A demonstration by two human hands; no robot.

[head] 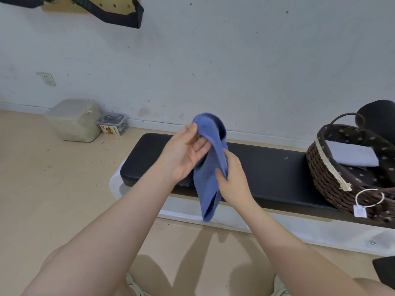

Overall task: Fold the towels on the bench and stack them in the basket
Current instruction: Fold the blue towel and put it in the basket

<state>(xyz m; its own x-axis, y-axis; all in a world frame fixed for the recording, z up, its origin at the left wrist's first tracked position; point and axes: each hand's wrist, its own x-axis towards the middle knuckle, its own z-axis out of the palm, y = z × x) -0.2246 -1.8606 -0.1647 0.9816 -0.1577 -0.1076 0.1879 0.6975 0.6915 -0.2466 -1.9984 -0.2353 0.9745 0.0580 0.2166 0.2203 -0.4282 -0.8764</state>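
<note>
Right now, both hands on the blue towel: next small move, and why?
Probably slide the right hand along the edge to find a corner and spread the blue towel. It hangs bunched above the bench, pinched at the top by the left hand, so it cannot be folded yet.

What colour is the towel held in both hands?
Blue towel, clearest in the head view.

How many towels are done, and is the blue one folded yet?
One pale grey towel already lies folded in the basket. The blue towel is not folded yet: it hangs in the air above the bench, pinched by the left hand near its top and by the right hand at its edge. It still needs folding and stacking. No other towels show on the bench.
</note>
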